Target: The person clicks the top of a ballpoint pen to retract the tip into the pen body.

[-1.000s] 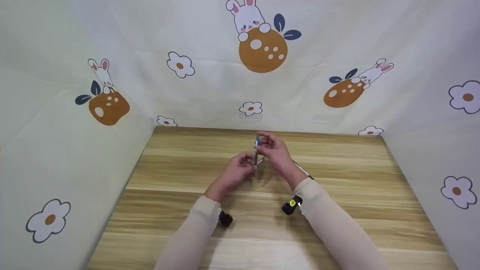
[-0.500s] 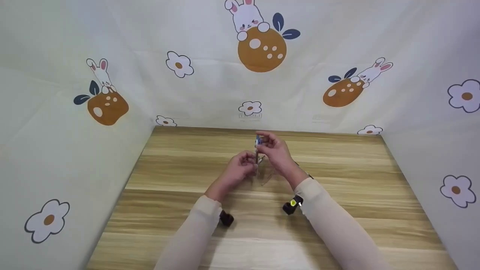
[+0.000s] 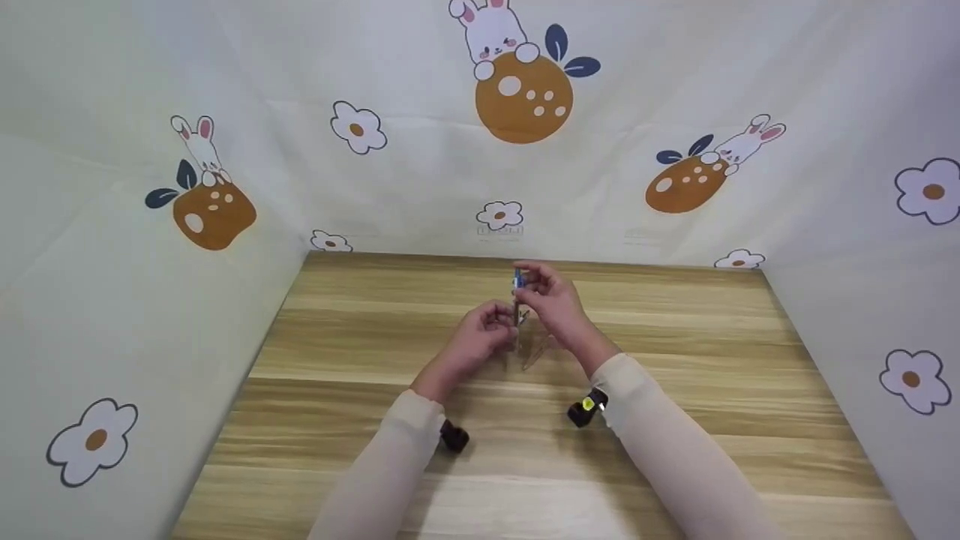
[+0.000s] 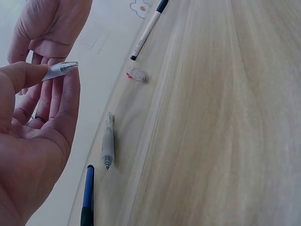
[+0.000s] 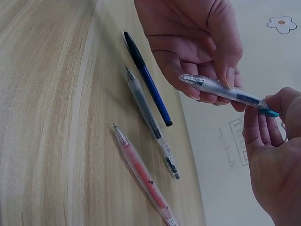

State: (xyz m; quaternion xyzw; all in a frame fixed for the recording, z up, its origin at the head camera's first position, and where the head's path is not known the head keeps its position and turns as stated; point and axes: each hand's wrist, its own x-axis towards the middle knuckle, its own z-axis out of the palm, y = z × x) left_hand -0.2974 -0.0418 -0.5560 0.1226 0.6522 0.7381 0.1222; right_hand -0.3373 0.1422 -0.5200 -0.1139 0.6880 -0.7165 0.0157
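Observation:
Between both hands is a clear-white click pen (image 5: 216, 87) with a teal end, which stands nearly upright in the head view (image 3: 517, 300). My left hand (image 3: 480, 335) pinches its barrel low down, with thumb and fingers just behind the clear tip (image 4: 66, 69) in the left wrist view. My right hand (image 3: 553, 304) holds the upper end between thumb and fingers, around the teal part (image 5: 268, 112). Much of the barrel is hidden by the fingers in the left wrist view.
On the wooden table (image 3: 675, 450) below lie a blue pen with a black part (image 5: 149, 82), a clear-white pen (image 5: 149, 117) and a pink pen (image 5: 143, 175). A white pen with black ends (image 4: 149, 29) lies farther off. A patterned cloth (image 3: 412, 172) surrounds the table.
Both hands keep their grip on the pen, which stays nearly upright and has shifted very slightly to the right in the head view. Little else differs.

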